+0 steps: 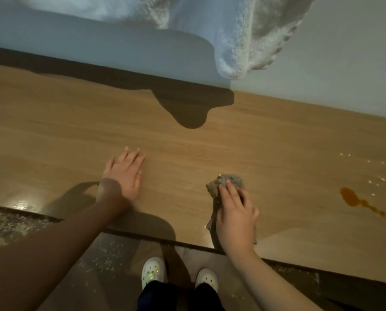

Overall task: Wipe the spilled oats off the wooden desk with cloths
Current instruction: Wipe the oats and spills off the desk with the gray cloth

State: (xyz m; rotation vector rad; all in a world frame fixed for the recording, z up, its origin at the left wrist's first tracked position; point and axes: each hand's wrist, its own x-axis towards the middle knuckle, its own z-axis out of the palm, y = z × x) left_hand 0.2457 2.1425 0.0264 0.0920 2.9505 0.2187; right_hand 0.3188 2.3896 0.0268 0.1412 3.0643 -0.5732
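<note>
The wooden desk point(187, 144) fills the middle of the view. My right hand point(235, 216) presses a crumpled grey cloth point(226, 181) onto the desk near its front edge, fingers laid over the cloth. My left hand point(124, 176) rests flat on the bare wood to the left, fingers spread and holding nothing. A few pale oat flakes point(376, 178) lie scattered at the right of the desk, beside an orange-brown liquid stain point(350, 197).
A fluffy white blanket point(243, 34) hangs over the desk's far edge by the wall. On the floor below the front edge lie several spilled oats point(106, 254). My two white shoes point(153, 270) stand close to the desk.
</note>
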